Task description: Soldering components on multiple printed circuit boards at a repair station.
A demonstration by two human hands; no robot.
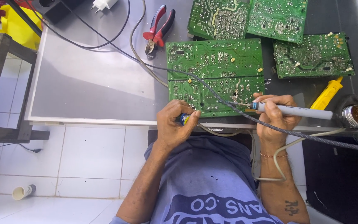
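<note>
At the near edge of the worktop (83, 83), the right hand (276, 118) has its grip closed round a grey soldering iron (299, 111), tip on the green circuit board (216, 76), while the left hand (175, 124) is closed on a small blue and yellow spool (184, 119). The joint would likely come out best with the iron held steady on one pad, the wrist braced on the edge. The braided cord (228, 103) lies across the board and is best kept clear of the tip.

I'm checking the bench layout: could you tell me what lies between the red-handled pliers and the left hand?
In the head view, bare grey table crossed by cables separates the pliers from the left hand.
</note>
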